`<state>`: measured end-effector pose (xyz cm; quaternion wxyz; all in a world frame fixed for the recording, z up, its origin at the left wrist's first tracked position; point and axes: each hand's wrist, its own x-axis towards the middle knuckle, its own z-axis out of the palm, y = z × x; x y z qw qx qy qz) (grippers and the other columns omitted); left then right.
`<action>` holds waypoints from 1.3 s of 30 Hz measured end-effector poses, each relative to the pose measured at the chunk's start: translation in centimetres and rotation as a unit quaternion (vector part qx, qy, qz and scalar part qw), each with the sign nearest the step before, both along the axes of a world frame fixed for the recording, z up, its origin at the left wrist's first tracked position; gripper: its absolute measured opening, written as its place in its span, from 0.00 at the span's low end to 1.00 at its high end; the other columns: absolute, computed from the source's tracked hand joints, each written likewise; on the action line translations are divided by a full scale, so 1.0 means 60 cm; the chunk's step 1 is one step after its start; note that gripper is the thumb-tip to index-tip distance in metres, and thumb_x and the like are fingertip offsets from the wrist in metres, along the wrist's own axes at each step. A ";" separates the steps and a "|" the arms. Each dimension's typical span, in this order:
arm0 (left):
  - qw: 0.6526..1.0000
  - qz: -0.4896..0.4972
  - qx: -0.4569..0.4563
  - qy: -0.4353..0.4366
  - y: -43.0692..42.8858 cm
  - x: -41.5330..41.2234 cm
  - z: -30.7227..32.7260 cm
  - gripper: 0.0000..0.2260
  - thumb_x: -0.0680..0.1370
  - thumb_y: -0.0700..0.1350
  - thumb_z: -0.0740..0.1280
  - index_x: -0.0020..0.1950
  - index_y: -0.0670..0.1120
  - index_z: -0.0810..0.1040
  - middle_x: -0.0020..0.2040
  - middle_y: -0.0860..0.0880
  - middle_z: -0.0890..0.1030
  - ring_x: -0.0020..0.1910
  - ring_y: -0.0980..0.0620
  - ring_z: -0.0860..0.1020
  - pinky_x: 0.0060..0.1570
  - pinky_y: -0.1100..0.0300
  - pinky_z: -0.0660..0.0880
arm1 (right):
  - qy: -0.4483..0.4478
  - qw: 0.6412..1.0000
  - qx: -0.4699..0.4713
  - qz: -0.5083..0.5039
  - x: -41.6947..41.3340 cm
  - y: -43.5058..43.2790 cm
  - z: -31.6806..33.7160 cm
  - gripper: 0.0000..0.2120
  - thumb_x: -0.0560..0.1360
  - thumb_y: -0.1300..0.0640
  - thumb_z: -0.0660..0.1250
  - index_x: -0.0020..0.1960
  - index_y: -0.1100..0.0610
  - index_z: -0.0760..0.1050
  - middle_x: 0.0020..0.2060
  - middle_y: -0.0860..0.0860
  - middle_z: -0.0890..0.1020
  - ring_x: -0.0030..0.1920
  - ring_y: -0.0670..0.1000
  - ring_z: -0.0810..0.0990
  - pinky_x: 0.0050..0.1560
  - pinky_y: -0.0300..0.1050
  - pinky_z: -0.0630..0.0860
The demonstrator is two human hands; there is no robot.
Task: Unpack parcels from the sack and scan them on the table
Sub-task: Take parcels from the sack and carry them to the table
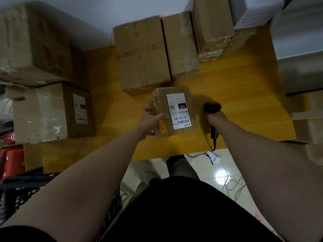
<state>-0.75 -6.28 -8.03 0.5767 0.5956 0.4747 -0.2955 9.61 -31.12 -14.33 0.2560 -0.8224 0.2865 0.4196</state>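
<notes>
A small cardboard parcel (160,102) stands on the yellow table (244,95), its white shipping label (178,110) facing up. My left hand (150,119) grips the parcel's left side, thumb on top near the label. My right hand (216,117) holds a black barcode scanner (211,107) by its handle, just right of the parcel, with the scanner's head pointing away from me. The scanner's cable (214,142) hangs over the table's front edge. A dark mesh sack (21,187) lies at the lower left.
Several taped cardboard boxes (143,55) crowd the table's back, and a larger box (52,112) sits at the left. White boxes (297,32) stack at the right. A power strip (213,157) and loose cables lie on the tiled floor below.
</notes>
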 end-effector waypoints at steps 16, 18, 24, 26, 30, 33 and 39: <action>0.994 -0.061 -0.007 -0.086 0.013 -0.158 0.110 0.41 0.69 0.59 0.79 0.73 0.51 0.60 0.57 0.47 0.78 0.53 0.44 0.81 0.49 0.41 0.81 | -0.124 0.964 0.166 -0.166 -0.150 0.012 0.165 0.10 0.83 0.59 0.61 0.56 0.55 0.82 0.45 0.54 0.83 0.43 0.57 0.83 0.45 0.56 0.83; 0.990 -0.077 -0.004 -0.116 0.019 -0.207 0.149 0.41 0.67 0.61 0.78 0.73 0.51 0.60 0.58 0.47 0.78 0.54 0.44 0.81 0.47 0.44 0.82 | -0.118 0.958 0.213 -0.153 -0.204 0.030 0.203 0.11 0.83 0.58 0.61 0.54 0.54 0.82 0.43 0.53 0.86 0.44 0.57 0.85 0.44 0.54 0.82; 0.980 -0.059 -0.034 -0.186 0.053 -0.389 0.234 0.31 0.74 0.55 0.76 0.71 0.51 0.64 0.64 0.42 0.77 0.59 0.38 0.80 0.47 0.42 0.83 | -0.160 0.936 0.299 -0.092 -0.378 0.092 0.297 0.08 0.77 0.55 0.65 0.48 0.49 0.83 0.34 0.46 0.87 0.40 0.53 0.84 0.31 0.41 0.77; 0.978 -0.035 -0.055 -0.197 0.058 -0.457 0.253 0.31 0.75 0.51 0.76 0.72 0.51 0.64 0.67 0.41 0.75 0.62 0.36 0.78 0.50 0.38 0.82 | -0.176 0.927 0.321 -0.085 -0.439 0.102 0.322 0.09 0.78 0.55 0.65 0.52 0.47 0.82 0.36 0.46 0.87 0.39 0.51 0.84 0.29 0.38 0.76; 0.966 -0.008 -0.100 -0.240 0.076 -0.575 0.277 0.37 0.71 0.50 0.78 0.75 0.50 0.65 0.70 0.41 0.76 0.66 0.37 0.77 0.61 0.32 0.76 | -0.202 0.909 0.362 -0.055 -0.553 0.099 0.376 0.08 0.82 0.51 0.64 0.57 0.47 0.82 0.44 0.49 0.88 0.44 0.53 0.86 0.32 0.42 0.77; 0.953 -0.020 -0.105 -0.282 0.075 -0.641 0.304 0.40 0.69 0.52 0.80 0.77 0.50 0.65 0.70 0.42 0.78 0.67 0.38 0.78 0.64 0.30 0.74 | -0.221 0.892 0.392 -0.042 -0.625 0.086 0.417 0.09 0.83 0.50 0.64 0.58 0.48 0.82 0.46 0.49 0.88 0.46 0.53 0.86 0.35 0.44 0.79; 0.935 -0.028 -0.077 -0.346 0.021 -0.787 0.338 0.48 0.62 0.53 0.83 0.77 0.49 0.65 0.68 0.40 0.79 0.64 0.38 0.81 0.60 0.34 0.78 | -0.274 0.869 0.411 -0.033 -0.780 0.025 0.464 0.13 0.83 0.60 0.58 0.55 0.48 0.80 0.36 0.45 0.86 0.34 0.46 0.85 0.29 0.41 0.76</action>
